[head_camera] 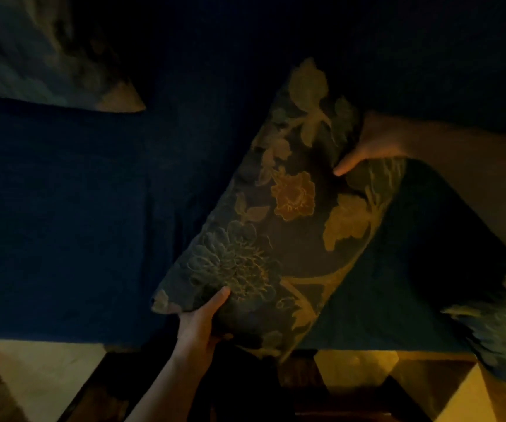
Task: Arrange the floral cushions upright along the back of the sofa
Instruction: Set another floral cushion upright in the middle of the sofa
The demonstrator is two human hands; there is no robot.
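In dim light, a large dark floral cushion (pixel 279 214) with gold leaves and an orange flower is held tilted above the dark blue sofa seat (pixel 63 223). My left hand (pixel 201 321) grips its lower near corner, thumb on the front face. My right hand (pixel 373 144) grips its upper right edge. A second floral cushion (pixel 51 53) leans against the sofa back at the upper left, blurred. A third floral cushion (pixel 501 327) lies at the seat's right front edge, partly cut off by the frame.
The sofa back (pixel 276 32) runs dark across the top. Below the seat's front edge lies patterned flooring (pixel 42 373) in light and dark shapes.
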